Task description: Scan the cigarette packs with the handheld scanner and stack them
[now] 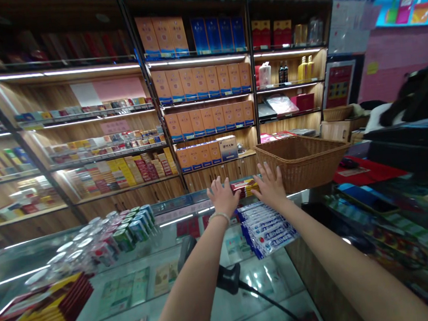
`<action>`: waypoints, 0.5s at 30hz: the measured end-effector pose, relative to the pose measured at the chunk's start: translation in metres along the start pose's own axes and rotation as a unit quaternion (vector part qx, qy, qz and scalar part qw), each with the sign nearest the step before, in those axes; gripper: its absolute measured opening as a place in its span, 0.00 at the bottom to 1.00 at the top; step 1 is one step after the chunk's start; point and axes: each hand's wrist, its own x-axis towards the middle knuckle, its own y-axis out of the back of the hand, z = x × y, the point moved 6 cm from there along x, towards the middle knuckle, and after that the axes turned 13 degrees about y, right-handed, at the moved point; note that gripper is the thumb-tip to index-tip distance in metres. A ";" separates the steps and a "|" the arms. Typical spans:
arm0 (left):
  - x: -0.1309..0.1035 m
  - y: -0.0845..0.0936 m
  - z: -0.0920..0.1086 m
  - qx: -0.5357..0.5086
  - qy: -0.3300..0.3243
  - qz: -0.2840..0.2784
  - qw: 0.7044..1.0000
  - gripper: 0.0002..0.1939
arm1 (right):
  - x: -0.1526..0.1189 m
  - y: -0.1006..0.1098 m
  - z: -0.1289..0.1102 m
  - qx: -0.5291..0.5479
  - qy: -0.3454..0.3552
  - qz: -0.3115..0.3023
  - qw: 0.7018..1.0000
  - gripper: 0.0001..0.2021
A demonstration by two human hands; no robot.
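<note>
A small stack of red and yellow packets [243,188] lies between my hands at the far edge of the glass counter. My left hand [222,198], with a bracelet at the wrist, is at the stack's left end with its fingers spread. At the right end is my right hand [271,186], fingers also apart and its thumb by the yellow part. Whether either hand presses on the stack, I cannot tell. Just nearer to me lies an overlapping row of blue and white packets [266,228]. A black handheld scanner [229,279] with a cable rests partly behind my left forearm.
A wicker basket [303,166] stands beyond my right hand. Several cans [124,238] and clear-lidded tubs [76,255] line the counter's left. Maroon and yellow packets [44,315] are stacked at front left. Shelves of orange boxes [200,80] stand behind. A person [381,115] is at right.
</note>
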 end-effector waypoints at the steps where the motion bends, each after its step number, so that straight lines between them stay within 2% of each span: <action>1: 0.001 -0.002 0.000 0.013 0.010 -0.010 1.000 0.33 | 0.000 -0.001 0.000 -0.003 0.000 -0.004 1.000 0.25; 9: 0.005 -0.019 -0.001 0.065 0.025 -0.073 0.995 0.26 | 0.001 -0.011 0.000 -0.026 0.014 -0.041 0.999 0.25; 15: 0.003 -0.032 -0.003 0.072 0.024 -0.111 0.991 0.31 | -0.002 -0.022 0.005 -0.011 -0.004 -0.056 0.998 0.28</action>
